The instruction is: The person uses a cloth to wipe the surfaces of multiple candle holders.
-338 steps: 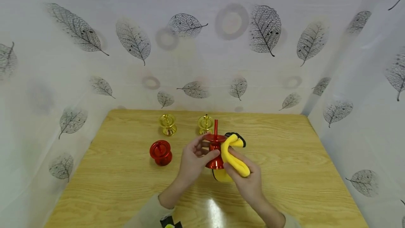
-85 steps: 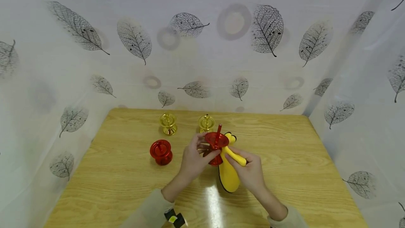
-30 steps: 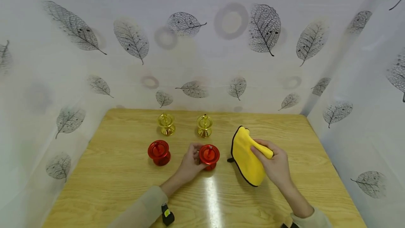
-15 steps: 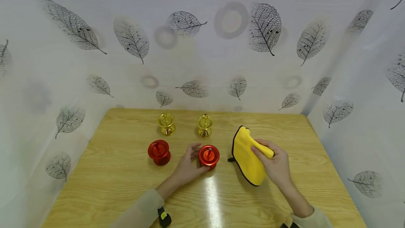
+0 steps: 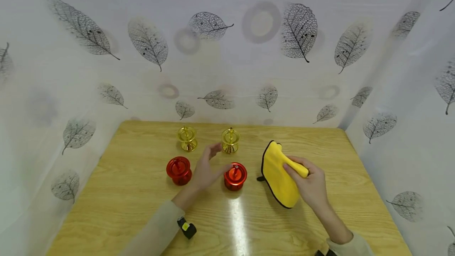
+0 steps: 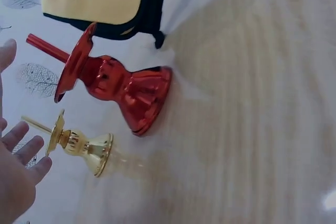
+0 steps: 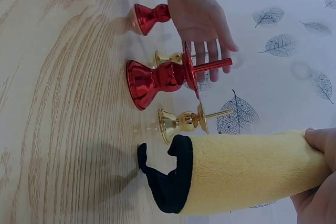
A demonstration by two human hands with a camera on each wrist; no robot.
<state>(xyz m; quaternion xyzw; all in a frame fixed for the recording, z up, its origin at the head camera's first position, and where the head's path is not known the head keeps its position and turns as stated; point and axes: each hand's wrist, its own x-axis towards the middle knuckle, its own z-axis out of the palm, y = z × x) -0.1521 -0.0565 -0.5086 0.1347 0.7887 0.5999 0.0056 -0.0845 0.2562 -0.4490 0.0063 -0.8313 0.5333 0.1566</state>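
My left hand [image 5: 204,172] hovers with its fingers spread and holds nothing, just left of a shiny red candlestick [image 5: 234,183]. That candlestick stands upright on the table; in the left wrist view its flared base, round dish and thin top tube show from the side. At the right, my right hand [image 5: 313,187] pinches a yellow cloth [image 5: 279,181] with black edging, which is bunched at the grip and hangs down beside the red candlestick. The right wrist view shows the cloth [image 7: 247,171] folded over, its black border and loop near the table.
A second red candlestick [image 5: 179,172] stands to the left, close to the left wrist. Behind are two gold candlesticks, one at the back left [image 5: 187,139] and one [image 5: 230,141] beyond the left fingers. The wooden table [image 5: 142,216] meets a leaf-patterned curtain [image 5: 227,62].
Earlier the left hand held the red candlestick while the right hand rubbed it with the cloth. The candlestick was set down, the left hand let go and moved up-left; the cloth went right.
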